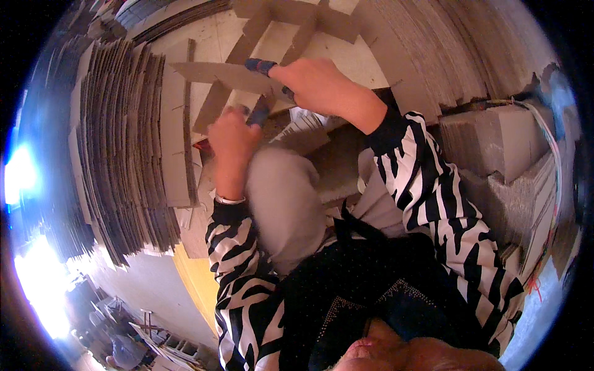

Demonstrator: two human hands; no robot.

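Pinching the right end of a cardboard strip (pixel 221 75) just beside the crossed dividers (pixel 301 38), the right hand (pixel 317 85) could crease it by pushing askew, particularly if the left hand (pixel 233 137), blurred below, grip impossible to tell, supports poorly.

1. We wear zebra-striped black and white cloth on our left sleeve (pixel 238 272) and right sleeve (pixel 433 185).
2. Plain black cuffs (pixel 391 133) finish both.
3. A thin pale band (pixel 229 200) circles our left wrist.
4. Dark wraps (pixel 260 66) cover some fingers on our left hand (pixel 234 139) and right hand (pixel 325 86).
5. Nearer, our black top (pixel 365 272) carries slanting lines of small shiny studs (pixel 330 316).
6. A black strip (pixel 356 227) hangs at its far edge, over pale greyish trousers (pixel 284 204).
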